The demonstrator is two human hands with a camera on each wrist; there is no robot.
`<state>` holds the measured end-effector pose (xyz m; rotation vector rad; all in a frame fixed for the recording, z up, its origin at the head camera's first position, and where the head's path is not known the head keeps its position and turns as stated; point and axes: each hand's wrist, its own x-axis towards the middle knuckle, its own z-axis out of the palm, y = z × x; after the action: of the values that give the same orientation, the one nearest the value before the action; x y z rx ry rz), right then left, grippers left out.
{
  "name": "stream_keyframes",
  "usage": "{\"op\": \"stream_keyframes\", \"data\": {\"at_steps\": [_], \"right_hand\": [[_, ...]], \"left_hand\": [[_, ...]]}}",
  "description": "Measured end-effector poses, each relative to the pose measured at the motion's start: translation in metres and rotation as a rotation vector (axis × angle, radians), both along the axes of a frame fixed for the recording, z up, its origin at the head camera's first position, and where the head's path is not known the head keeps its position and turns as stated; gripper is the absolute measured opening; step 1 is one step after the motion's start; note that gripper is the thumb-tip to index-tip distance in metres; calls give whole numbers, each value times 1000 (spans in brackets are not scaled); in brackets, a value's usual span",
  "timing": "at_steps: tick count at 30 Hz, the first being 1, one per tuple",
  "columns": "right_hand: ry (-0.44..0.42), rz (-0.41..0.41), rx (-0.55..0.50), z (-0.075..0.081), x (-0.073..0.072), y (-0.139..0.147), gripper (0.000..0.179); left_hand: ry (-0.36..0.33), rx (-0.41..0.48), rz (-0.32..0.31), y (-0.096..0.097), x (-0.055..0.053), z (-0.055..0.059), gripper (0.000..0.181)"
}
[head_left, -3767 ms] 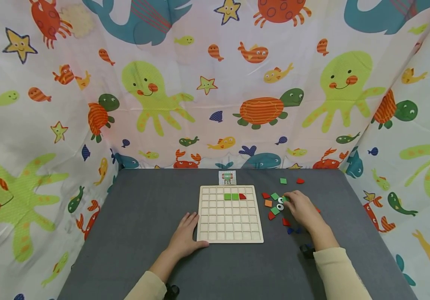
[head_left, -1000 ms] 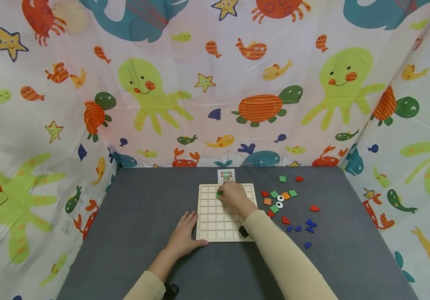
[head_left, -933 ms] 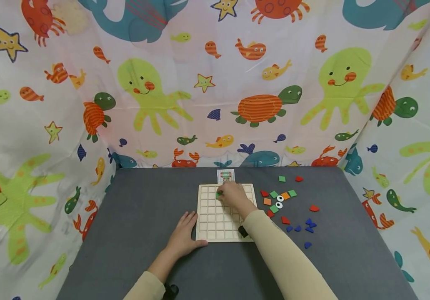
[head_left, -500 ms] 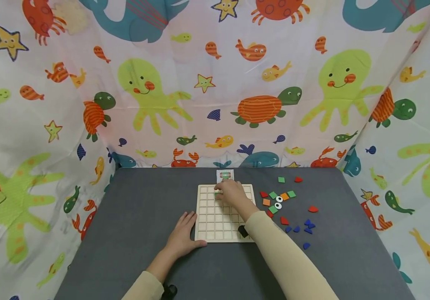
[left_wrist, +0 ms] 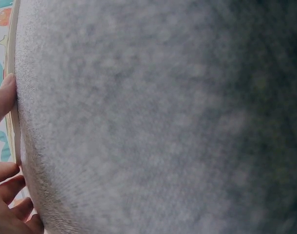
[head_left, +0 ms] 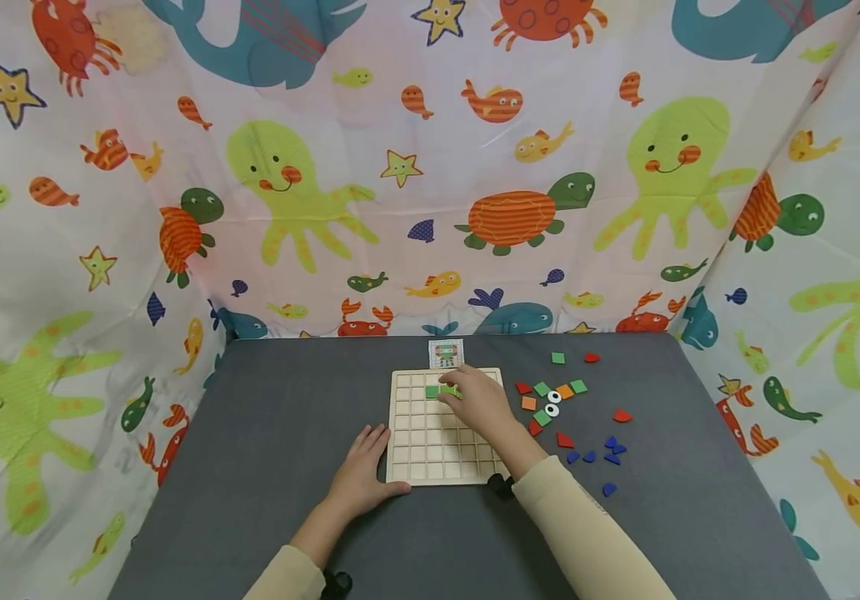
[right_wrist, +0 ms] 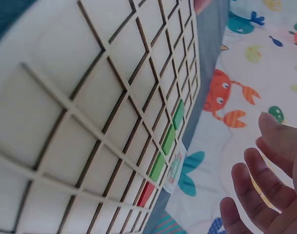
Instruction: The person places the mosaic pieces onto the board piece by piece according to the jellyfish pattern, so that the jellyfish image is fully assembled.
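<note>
A pale wooden grid board (head_left: 430, 454) lies on the table. In its top rows sit three green squares (right_wrist: 169, 139) and a red piece with a curved side (right_wrist: 145, 194), all in one line. My right hand (head_left: 481, 404) hovers above the upper right of the board; the right wrist view shows its fingers (right_wrist: 258, 187) apart and loosely bent, with nothing between them. My left hand (head_left: 361, 471) rests at the board's left side, thumb by the near corner and fingers along the edge. The left wrist view catches its fingertips (left_wrist: 8, 90) at that edge.
A small picture card (head_left: 446, 353) lies just behind the board. To the right are loose pieces: green squares (head_left: 578, 387), an orange square (head_left: 528, 403), white rings (head_left: 552, 410), red pieces (head_left: 622, 415) and blue pieces (head_left: 609, 489). A printed curtain (head_left: 400, 250) hangs behind the grey table (head_left: 287, 400).
My right hand went from the loose pieces to the board with a green square, let it go in the top-row slot, and has drawn back slightly right. My left hand stays put.
</note>
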<state>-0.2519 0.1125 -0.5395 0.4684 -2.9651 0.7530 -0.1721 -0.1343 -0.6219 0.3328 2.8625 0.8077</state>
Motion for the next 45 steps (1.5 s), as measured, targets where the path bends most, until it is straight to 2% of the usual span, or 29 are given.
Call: {"op": "stream_keyframes", "data": {"at_steps": [8,21,28,37,45], "right_hand": [[18,-99,-64,2,20,31,33],[26,-171,-105,-1,34,87,35],[28,-198,-118,-7,38,120,36],[8,-258,-107,-22,46,152,36],[-78,-268,-71,-28,53,167,38]], "left_hand": [[-3,2,6,-2,1,2,109],[-6,-6,6,-1,3,2,108],[-7,-7,6,-1,4,3,108],[-2,-6,5,0,3,3,107],[-6,4,9,1,3,4,108]]}}
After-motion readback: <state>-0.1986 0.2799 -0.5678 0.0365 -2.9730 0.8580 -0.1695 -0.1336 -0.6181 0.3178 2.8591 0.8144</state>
